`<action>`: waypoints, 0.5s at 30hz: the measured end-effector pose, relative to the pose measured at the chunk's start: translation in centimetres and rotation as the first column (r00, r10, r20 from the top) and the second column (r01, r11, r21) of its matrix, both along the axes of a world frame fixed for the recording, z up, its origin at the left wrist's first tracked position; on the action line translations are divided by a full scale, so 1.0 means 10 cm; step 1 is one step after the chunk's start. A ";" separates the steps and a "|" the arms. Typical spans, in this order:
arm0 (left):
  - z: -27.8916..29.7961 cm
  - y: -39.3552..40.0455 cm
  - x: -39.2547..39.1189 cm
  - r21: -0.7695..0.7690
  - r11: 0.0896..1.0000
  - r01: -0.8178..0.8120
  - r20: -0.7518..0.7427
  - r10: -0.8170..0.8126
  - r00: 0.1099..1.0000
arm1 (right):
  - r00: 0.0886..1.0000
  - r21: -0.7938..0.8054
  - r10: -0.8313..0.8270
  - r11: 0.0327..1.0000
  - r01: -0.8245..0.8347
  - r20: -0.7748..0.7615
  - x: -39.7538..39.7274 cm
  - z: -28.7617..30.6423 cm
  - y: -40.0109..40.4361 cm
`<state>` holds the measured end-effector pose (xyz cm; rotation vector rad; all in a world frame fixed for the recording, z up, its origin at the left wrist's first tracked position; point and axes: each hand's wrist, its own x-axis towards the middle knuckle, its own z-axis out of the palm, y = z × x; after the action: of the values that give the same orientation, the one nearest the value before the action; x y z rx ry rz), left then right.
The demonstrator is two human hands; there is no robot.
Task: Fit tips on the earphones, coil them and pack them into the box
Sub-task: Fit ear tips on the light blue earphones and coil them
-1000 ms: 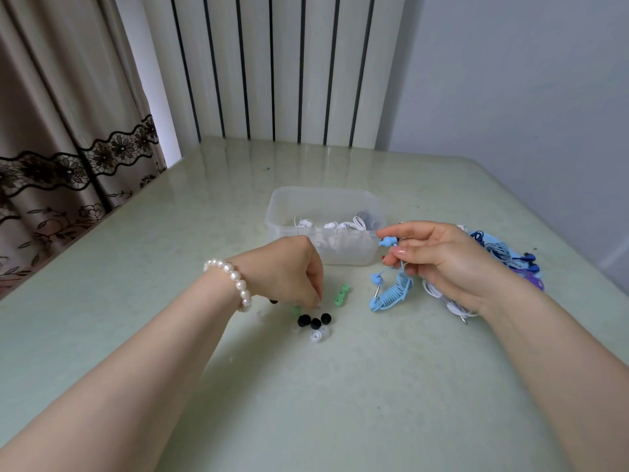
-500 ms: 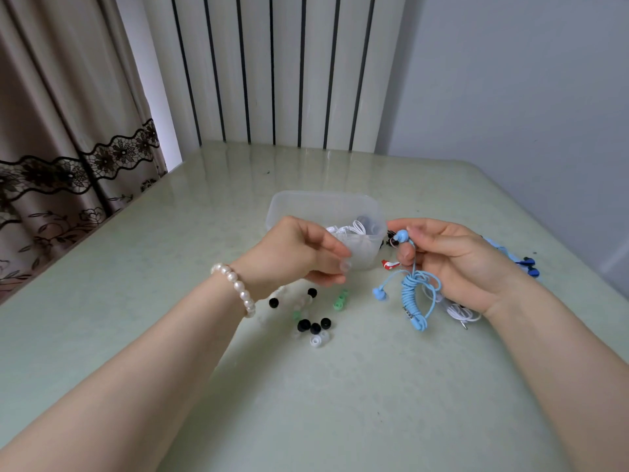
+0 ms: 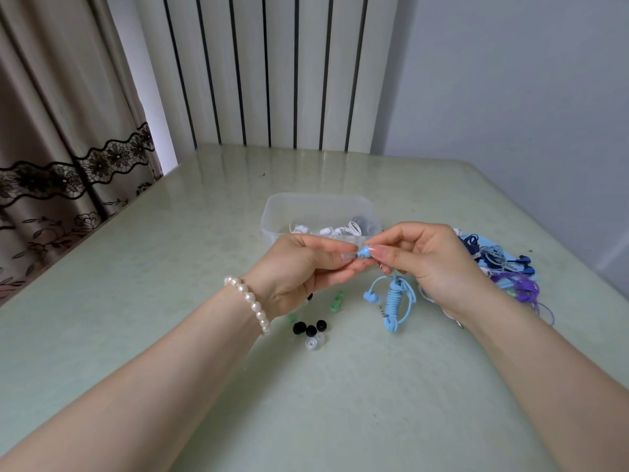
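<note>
The right hand [image 3: 429, 264] is pinching the small light-blue plastic earbud [image 3: 365, 251] between thumb and forefinger, and the left hand [image 3: 303, 267] is pinching a small clear silicone tip [image 3: 350, 255] against the bud's nozzle, so the two grips are meeting in the air. A second ago the left hand was down among the loose tips and the blue set was lying on the surface; now both are raised and brought together, which suggests the tip-fitting step is under way rather than done. Whether the tip is already seated cannot be told.

Below the right grip the light-blue cable is hanging as a tightly wound bundle [image 3: 394, 301], with the second bud [image 3: 370, 297] dangling just to its left. Below the left grip, black, clear and green loose tips [image 3: 311, 330] are lying on the pale green surface [image 3: 170, 267]. Behind both grips the translucent plastic box [image 3: 320, 212] is holding white earphones. Beyond the right grip a heap of blue and purple earphones [image 3: 503, 267] is waiting.
</note>
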<state>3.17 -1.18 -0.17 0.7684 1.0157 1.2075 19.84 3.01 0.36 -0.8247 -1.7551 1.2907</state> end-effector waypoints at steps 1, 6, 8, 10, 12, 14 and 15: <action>0.00 0.00 0.00 -0.007 1.000 -0.004 -0.008 0.004 1.000 | 1.000 0.026 -0.023 0.999 0.023 -0.001 -0.01 0.00 0.00; -0.01 -0.01 0.02 -0.010 1.000 -0.008 -0.061 0.007 0.998 | 0.996 0.098 -0.082 0.992 0.078 0.044 -0.04 -0.02 -0.02; -0.02 0.00 0.02 -0.005 1.000 -0.016 -0.059 0.016 0.998 | 0.994 0.101 -0.094 0.991 0.087 0.061 -0.04 -0.02 -0.02; -0.03 0.00 0.02 0.000 1.000 -0.023 -0.057 0.023 0.998 | 0.993 0.090 -0.099 0.992 0.093 0.069 -0.05 -0.02 -0.02; -0.03 0.00 0.02 0.002 1.000 -0.022 -0.057 0.022 0.998 | 0.992 0.084 -0.104 0.992 0.097 0.078 -0.05 -0.02 -0.02; -0.03 0.01 0.02 0.002 1.000 -0.026 -0.060 0.026 0.998 | 0.990 0.092 -0.108 0.991 0.100 0.093 -0.04 -0.02 -0.02; -0.03 0.01 0.02 0.001 1.000 -0.031 -0.062 0.031 0.998 | 0.989 0.095 -0.108 0.991 0.099 0.101 -0.04 -0.02 -0.02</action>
<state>3.35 -1.12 -0.51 0.7966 1.0818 1.2171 19.40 2.78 0.19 -0.9349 -1.8142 1.1101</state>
